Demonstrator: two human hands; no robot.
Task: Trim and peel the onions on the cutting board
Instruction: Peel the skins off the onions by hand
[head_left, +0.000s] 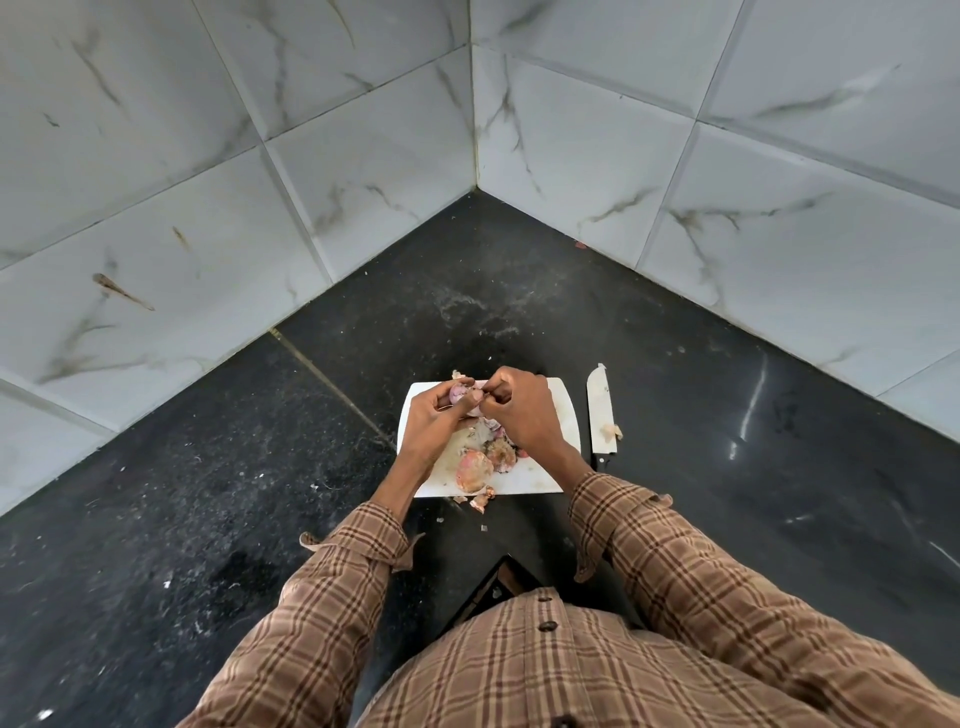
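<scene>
A white cutting board lies on the black counter in the corner. Above its far left part my left hand grips a small pinkish onion. My right hand pinches a strip of the onion's skin at its top. On the near part of the board lie an unpeeled reddish onion, a brownish one and a heap of loose skins.
A knife lies on the black counter just right of the board, blade pointing away, with a scrap on it. Skin scraps lie off the board's near edge. Tiled walls meet in the corner behind.
</scene>
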